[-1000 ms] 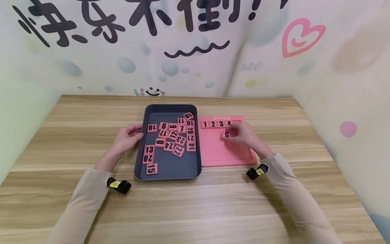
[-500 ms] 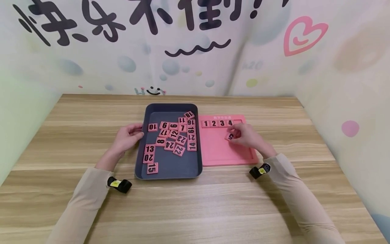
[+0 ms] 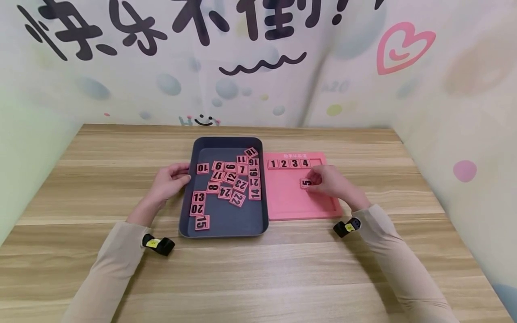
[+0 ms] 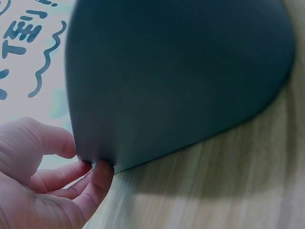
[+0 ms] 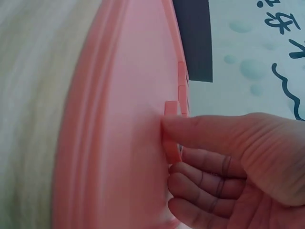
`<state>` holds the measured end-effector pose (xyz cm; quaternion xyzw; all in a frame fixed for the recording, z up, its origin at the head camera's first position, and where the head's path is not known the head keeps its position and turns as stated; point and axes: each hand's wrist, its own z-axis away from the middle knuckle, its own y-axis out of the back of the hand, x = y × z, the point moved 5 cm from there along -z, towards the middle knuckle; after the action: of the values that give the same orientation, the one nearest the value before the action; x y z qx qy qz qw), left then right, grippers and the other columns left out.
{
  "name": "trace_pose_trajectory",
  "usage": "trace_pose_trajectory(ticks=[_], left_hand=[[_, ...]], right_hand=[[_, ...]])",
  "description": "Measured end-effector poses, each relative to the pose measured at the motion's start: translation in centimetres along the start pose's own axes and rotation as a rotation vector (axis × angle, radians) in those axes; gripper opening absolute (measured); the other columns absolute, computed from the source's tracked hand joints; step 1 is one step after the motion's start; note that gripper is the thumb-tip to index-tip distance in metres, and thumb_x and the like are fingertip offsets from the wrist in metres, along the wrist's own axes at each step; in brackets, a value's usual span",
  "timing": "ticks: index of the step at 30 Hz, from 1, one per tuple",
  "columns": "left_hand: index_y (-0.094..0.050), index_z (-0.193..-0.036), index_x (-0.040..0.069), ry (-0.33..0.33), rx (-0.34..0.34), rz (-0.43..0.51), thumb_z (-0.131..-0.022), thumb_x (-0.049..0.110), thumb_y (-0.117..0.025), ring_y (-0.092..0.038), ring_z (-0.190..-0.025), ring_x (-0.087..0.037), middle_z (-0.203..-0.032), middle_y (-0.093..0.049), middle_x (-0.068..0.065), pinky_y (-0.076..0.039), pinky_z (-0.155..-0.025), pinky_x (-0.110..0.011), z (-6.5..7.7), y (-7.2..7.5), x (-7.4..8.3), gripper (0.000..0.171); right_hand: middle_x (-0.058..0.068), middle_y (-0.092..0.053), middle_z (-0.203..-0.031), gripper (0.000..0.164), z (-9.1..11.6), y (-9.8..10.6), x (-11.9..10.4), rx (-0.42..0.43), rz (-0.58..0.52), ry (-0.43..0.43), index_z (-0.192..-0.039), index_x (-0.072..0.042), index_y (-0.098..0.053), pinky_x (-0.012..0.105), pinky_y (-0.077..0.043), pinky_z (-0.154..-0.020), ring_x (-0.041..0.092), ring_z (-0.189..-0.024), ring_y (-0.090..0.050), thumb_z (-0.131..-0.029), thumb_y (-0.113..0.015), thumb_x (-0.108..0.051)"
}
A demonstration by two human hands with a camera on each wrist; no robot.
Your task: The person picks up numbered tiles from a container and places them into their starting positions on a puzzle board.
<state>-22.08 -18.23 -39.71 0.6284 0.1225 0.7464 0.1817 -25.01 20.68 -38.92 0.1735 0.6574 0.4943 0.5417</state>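
Note:
Between thumb and fingers, my right hand point(image 3: 329, 181) pinches the number tile marked 5 point(image 3: 305, 183), its digit turned sideways. The tile is just above the pink puzzle board point(image 3: 282, 202), below a row of tiles 1 to 4 point(image 3: 288, 163) along the board's top edge. In the right wrist view the tile's pink edge point(image 5: 171, 150) shows under the thumb. My left hand point(image 3: 167, 181) rests its thumb and fingertips against the outer left wall of a dark grey tray point(image 3: 226, 229); the left wrist view shows the fingertips touching the tray wall point(image 4: 167, 95).
Numbered pink tiles lie scattered in the tray, among them tile 15 point(image 3: 202, 222) and tile 22 point(image 3: 237, 199). The tray's right side adjoins the board. Both are on a wooden table point(image 3: 250, 278), with a printed wall point(image 3: 161, 103) behind.
Held by the right hand, tile 5 has turned from roughly upside down to sideways and shifted slightly right. Tile 4 shows more fully. The left hand stays at the tray.

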Motion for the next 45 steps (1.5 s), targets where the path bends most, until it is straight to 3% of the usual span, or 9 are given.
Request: trace_pose_trajectory(ticks=[7,13,18,26,37,45], left_hand=[[-0.041,-0.135,-0.010,-0.006,0.002,-0.001,-0.094,0.002,-0.048,-0.050,-0.114,-0.035,-0.128,-0.049,-0.029,-0.045,-0.090,-0.025,0.0,0.0,0.1,0.043],[-0.042,-0.134,-0.010,-0.010,0.003,0.003,-0.094,0.002,-0.048,-0.050,-0.113,-0.034,-0.128,-0.049,-0.029,-0.045,-0.085,-0.018,0.0,0.0,0.0,0.042],[-0.042,-0.134,-0.010,-0.011,0.003,0.005,-0.094,0.002,-0.048,-0.050,-0.114,-0.034,-0.128,-0.049,-0.029,-0.045,-0.086,-0.019,0.0,0.0,-0.1,0.042],[-0.041,-0.134,-0.010,-0.007,0.004,0.005,-0.094,0.002,-0.048,-0.050,-0.114,-0.035,-0.129,-0.049,-0.029,-0.046,-0.090,-0.024,0.0,0.0,-0.1,0.043],[-0.041,-0.135,-0.009,-0.001,0.005,0.017,-0.094,0.002,-0.048,-0.050,-0.113,-0.034,-0.128,-0.049,-0.029,-0.045,-0.084,-0.018,-0.1,0.0,0.0,0.043],[-0.040,-0.135,-0.009,0.002,0.000,0.020,-0.094,0.003,-0.048,-0.049,-0.114,-0.034,-0.129,-0.048,-0.028,-0.044,-0.081,-0.013,0.0,0.0,0.0,0.044]], right_hand=[[0.007,-0.063,-0.078,0.031,0.2,0.0,0.3,-0.016,0.048,-0.075,-0.085,0.000,-0.060,0.034,-0.048,-0.068,0.019,-0.073,-0.057,-0.075,-0.079,-0.022],[0.012,-0.062,-0.093,0.046,0.3,0.2,-0.2,-0.059,0.059,0.057,-0.112,0.000,-0.060,0.040,-0.049,-0.077,0.025,-0.086,-0.058,-0.071,-0.080,-0.008],[0.010,-0.056,-0.090,0.037,0.3,0.1,-0.5,-0.047,0.095,0.128,-0.108,-0.004,-0.066,0.035,-0.045,-0.070,0.023,-0.081,-0.053,-0.073,-0.075,0.001],[0.012,-0.062,-0.089,0.026,0.2,0.3,0.4,-0.033,0.012,0.069,-0.099,0.004,-0.067,0.040,-0.051,-0.074,0.026,-0.083,-0.059,-0.074,-0.075,0.003],[0.011,-0.053,-0.079,0.025,0.1,1.8,1.7,0.020,0.130,-0.032,-0.097,0.006,-0.068,0.033,-0.041,-0.066,0.024,-0.076,-0.047,-0.072,-0.074,0.003],[0.015,-0.058,-0.079,0.025,-0.4,2.3,2.2,0.052,0.140,-0.062,-0.097,0.009,-0.067,0.038,-0.046,-0.069,0.027,-0.075,-0.052,-0.073,-0.073,0.004]])
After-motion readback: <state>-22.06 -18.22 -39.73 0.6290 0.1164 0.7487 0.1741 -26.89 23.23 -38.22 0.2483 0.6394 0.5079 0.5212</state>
